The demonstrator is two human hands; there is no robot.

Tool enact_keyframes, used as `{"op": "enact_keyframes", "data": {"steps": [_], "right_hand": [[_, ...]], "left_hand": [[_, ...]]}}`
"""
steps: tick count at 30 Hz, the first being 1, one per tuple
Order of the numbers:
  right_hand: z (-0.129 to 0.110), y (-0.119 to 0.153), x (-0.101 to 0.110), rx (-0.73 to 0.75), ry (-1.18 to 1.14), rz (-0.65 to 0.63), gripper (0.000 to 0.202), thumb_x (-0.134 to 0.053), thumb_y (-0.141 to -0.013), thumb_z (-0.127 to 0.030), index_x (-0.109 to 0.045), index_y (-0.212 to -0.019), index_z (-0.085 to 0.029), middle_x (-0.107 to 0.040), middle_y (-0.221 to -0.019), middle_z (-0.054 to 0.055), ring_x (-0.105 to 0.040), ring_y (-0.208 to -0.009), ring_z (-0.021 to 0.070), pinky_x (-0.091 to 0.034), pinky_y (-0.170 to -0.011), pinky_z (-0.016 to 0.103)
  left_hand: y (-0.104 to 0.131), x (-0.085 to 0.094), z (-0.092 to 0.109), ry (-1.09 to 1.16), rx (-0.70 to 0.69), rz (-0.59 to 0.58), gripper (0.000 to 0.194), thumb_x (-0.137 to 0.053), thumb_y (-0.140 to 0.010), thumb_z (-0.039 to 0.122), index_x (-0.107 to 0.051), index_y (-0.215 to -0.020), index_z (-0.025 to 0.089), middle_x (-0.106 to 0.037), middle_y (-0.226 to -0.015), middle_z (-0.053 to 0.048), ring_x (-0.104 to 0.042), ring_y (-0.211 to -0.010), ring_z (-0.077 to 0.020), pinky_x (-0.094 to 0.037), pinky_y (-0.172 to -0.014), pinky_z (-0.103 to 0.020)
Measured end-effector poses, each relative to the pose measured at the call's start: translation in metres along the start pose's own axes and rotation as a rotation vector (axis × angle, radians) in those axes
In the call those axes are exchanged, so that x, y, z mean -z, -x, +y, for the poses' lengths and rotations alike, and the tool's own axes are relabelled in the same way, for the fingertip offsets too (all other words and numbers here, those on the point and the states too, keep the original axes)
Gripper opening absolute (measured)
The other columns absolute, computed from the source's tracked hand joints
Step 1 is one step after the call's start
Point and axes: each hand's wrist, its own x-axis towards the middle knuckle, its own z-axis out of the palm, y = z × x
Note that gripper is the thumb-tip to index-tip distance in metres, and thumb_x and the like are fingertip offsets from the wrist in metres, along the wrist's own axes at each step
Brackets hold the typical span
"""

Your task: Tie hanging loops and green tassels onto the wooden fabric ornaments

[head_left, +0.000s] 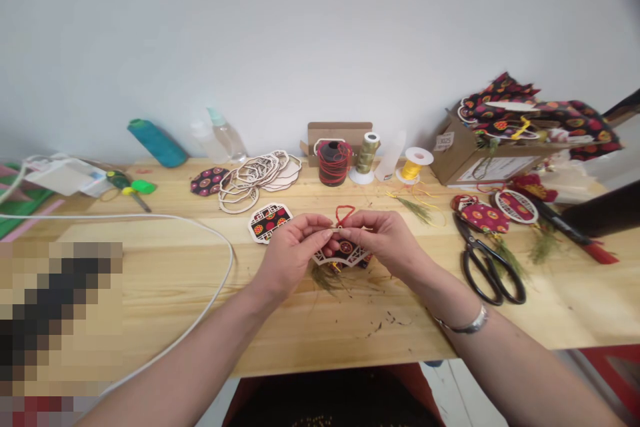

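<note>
Pinching patterned ornament (345, 255) at its top edge, fingers of both hands closed. Red loop (344, 213) above; scissors (493, 270) on desk (320, 340).

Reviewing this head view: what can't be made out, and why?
Head view:
- Upper part of the fan-shaped ornament: hidden by the left hand and right hand.
- Fine print on the carton's white label: too small, blurred.
- Carton contents: largely covered by patterned cloth.
- Black cylinder: cut off by right edge.
- Lower left: pixelated.

The cardboard box (493, 157) bears a tag reading "3025".
</note>
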Motion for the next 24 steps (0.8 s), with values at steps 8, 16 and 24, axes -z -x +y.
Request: {"op": "enact_keyframes", "data": {"steps": [8, 16, 24], "right_hand": [[-0.0020, 0.0005, 0.0004, -0.001, -0.007, -0.015, 0.023, -0.073, -0.065, -0.037, -0.066, -0.073, -0.016, -0.066, -0.064, 0.001, -0.058, -0.055, 0.0116, -0.045, -0.050, 0.024], [-0.0030, 0.0012, 0.0004, 0.008, 0.010, -0.050, 0.023, -0.072, -0.067, -0.037, -0.064, -0.073, -0.016, -0.065, -0.063, 0.001, -0.058, -0.055, 0.0119, -0.044, -0.050, 0.024], [-0.0068, 0.0026, 0.0021, 0.019, 0.006, -0.066, 0.023, -0.071, -0.067, -0.037, -0.066, -0.071, -0.016, -0.063, -0.061, 0.000, -0.055, -0.053, 0.0112, -0.042, -0.051, 0.025]], "left_hand": [[-0.0001, 0.0003, -0.0005, -0.001, 0.013, -0.001, 0.018, -0.071, -0.070, 0.020, -0.063, -0.084, 0.013, -0.069, -0.069, -0.004, -0.064, -0.060, -0.0131, -0.050, -0.059, -0.024], [0.0003, -0.0022, 0.0010, 0.027, 0.033, -0.015, 0.018, -0.072, -0.068, 0.020, -0.063, -0.082, 0.012, -0.069, -0.068, -0.004, -0.064, -0.058, -0.0125, -0.050, -0.057, -0.023], [0.0007, -0.0007, 0.0037, 0.054, 0.030, -0.050, 0.019, -0.072, -0.069, 0.020, -0.064, -0.085, 0.014, -0.070, -0.074, -0.004, -0.066, -0.064, -0.0140, -0.052, -0.064, -0.026]]}}
